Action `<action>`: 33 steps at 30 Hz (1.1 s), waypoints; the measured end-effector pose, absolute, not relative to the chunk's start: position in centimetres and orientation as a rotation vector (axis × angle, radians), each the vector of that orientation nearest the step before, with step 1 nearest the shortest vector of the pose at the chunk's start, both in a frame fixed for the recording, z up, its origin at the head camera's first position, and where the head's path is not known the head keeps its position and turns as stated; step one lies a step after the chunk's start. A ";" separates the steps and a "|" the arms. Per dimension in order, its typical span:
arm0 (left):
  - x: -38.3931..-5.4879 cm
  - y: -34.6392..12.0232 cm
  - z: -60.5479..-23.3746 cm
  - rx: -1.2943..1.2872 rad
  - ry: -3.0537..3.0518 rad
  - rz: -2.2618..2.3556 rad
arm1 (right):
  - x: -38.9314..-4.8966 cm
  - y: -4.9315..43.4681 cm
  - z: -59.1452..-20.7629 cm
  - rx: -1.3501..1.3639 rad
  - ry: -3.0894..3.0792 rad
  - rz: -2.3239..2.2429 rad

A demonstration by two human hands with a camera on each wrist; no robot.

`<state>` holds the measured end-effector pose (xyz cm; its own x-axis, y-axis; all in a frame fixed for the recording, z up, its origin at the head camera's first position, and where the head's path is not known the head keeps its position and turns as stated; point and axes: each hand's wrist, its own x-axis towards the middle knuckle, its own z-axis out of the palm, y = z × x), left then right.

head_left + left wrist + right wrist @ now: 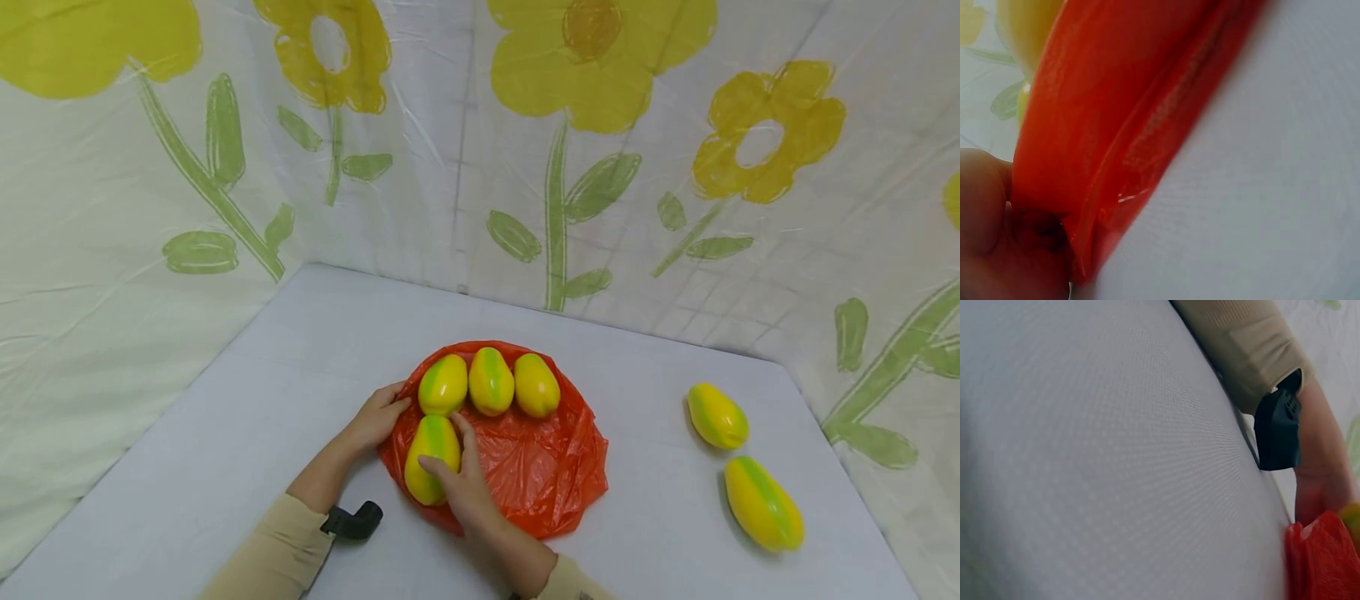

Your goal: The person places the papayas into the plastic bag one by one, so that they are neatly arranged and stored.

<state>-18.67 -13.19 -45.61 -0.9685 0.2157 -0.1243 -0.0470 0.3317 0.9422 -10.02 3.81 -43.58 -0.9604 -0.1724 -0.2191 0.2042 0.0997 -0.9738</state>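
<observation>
A red plastic bag lies spread in a round on the table, its rim rolled up. Three yellow papayas with green stripes, the middle papaya among them, stand side by side along its far edge. A fourth papaya sits at the bag's left side. My right hand holds this one, thumb over its top and fingers along its right side. At the bag's left rim, my left hand grips the red plastic; the left wrist view shows thumb and fingers around its edge.
Two more papayas lie on the table at the right, a smaller papaya behind a larger papaya. A white cloth covers the table. Behind it hangs a curtain printed with yellow flowers. A black wrist device sits on the left forearm.
</observation>
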 end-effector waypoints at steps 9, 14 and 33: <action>-18.5 -13.2 -45.2 0.178 2.325 1.706 | -10.2 4.4 -43.5 0.006 2.131 -1.943; -18.7 -13.3 -45.6 0.181 2.324 1.715 | -10.1 5.2 -43.1 -0.023 2.165 -1.960; -18.8 -13.3 -45.7 0.160 2.320 1.711 | -10.8 9.3 -41.8 -0.016 2.148 -2.054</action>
<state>-18.80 -13.30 -45.68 -0.9617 0.2367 -0.1379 -0.0618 0.3030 0.9510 -10.80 9.32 -41.83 -0.9855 -0.1248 -0.1146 0.1089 0.0515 -0.9927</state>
